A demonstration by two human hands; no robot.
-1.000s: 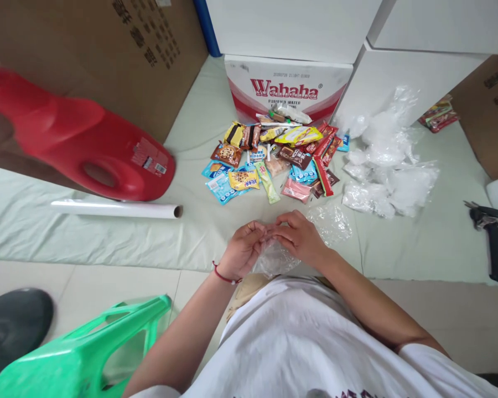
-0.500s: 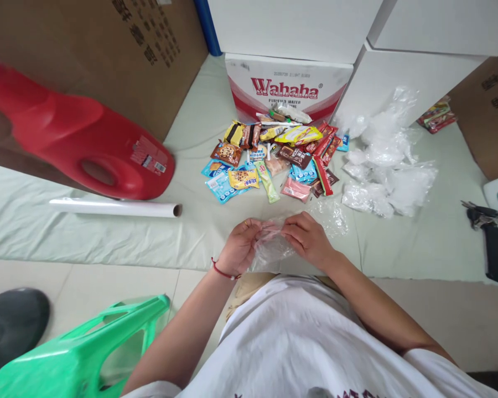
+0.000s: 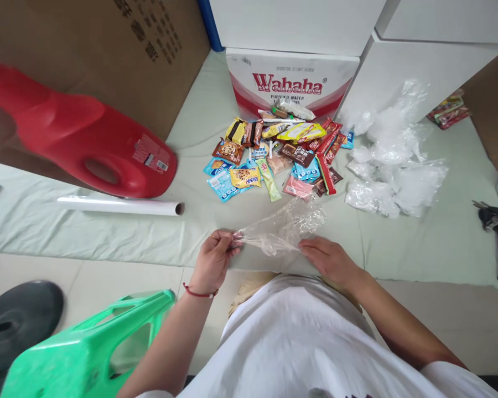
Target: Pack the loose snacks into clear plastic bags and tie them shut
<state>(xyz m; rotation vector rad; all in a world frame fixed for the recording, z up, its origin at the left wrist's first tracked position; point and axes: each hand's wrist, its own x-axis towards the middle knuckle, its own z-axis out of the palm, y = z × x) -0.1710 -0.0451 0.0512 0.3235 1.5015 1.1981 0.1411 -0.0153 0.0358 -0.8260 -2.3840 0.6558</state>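
A thin clear plastic bag [image 3: 276, 235] is stretched low over the pale green cloth, its far part crumpled close to the snack pile. My left hand [image 3: 216, 255], with a red cord at the wrist, pinches the bag's left corner between thumb and fingers. At the bag's near right edge, my right hand [image 3: 328, 258] grips the film with its fingers together; the thumb is mostly hidden. Just beyond lies a pile of wrapped snacks, among them a yellow cookie packet [image 3: 245, 178], a green packet [image 3: 268, 180] and a pink packet [image 3: 299, 187].
Several crumpled clear bags [image 3: 398, 160] lie to the right. Behind the snacks stands a Wahaba-style water carton marked Wahaha [image 3: 292, 72]. On the left are a red jug [image 3: 83, 138] and a white roll [image 3: 118, 205]. A green stool [image 3: 78, 342] stands on the floor.
My hands have moved apart, the left one leftward and the right one slightly right. The bag, bunched between them before, is now drawn out wide and flatter.
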